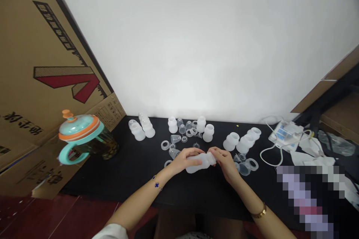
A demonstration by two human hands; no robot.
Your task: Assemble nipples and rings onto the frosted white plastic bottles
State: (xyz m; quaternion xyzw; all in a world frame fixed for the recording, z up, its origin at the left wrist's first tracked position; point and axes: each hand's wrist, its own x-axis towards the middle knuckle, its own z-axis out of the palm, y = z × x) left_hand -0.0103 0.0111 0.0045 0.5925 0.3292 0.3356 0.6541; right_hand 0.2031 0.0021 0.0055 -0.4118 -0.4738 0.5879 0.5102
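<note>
White translucent plastic bottle (200, 163) is held on its side just above the black tabletop (134, 173), gripped at its base by the left hand (183, 159) and pinched at its neck by the right hand (225, 163). About ten similar bottles (208, 133) are seen beyond the hands, with clear plastic rings (165, 145) and small domed caps (182, 129) scattered between. Far to the left, dark contents are held in a teal-lidded glass jug (86, 138).
</note>
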